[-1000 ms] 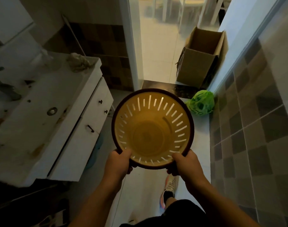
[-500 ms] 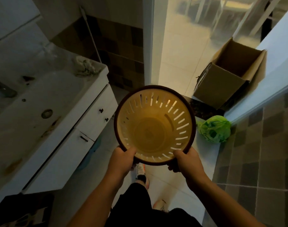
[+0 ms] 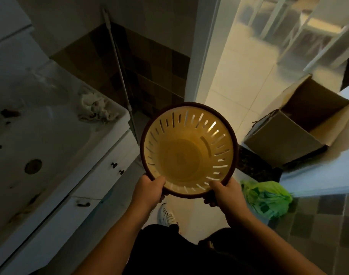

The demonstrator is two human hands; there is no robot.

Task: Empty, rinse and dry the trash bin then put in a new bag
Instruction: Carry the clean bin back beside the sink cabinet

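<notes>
Bathroom floor tiles [image 3: 118,219] pale, sink [image 3: 36,147] left, doorway ahead with cardboard box [image 3: 292,135] and green bag [image 3: 266,197] right. Trash bin [image 3: 181,155] empty, midair over floor, rim gripped by left hand [image 3: 147,193] and right hand [image 3: 227,197].

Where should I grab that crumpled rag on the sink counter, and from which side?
Pinch the rag at its bunched-up top, coming straight down from above. It lies in a loose heap near the corner of the sink counter, so raised folds give fingers purchase, and nothing visible blocks it from overhead.
</notes>
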